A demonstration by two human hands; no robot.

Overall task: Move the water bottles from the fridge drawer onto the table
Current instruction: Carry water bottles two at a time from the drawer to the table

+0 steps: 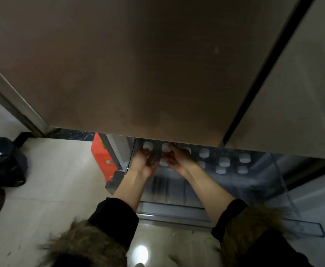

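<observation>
Both hands (163, 160) close around upright water bottles (164, 162) in the fridge drawer (177, 191).

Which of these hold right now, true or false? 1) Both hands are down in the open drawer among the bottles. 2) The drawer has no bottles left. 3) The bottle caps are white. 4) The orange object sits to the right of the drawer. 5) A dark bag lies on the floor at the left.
1) True: the left hand and right hand reach into the fridge drawer around the leftmost water bottles.
2) False: several capped bottles stand further right.
3) True.
4) False: the orange object is left of the drawer.
5) True: the dark bag.
</observation>
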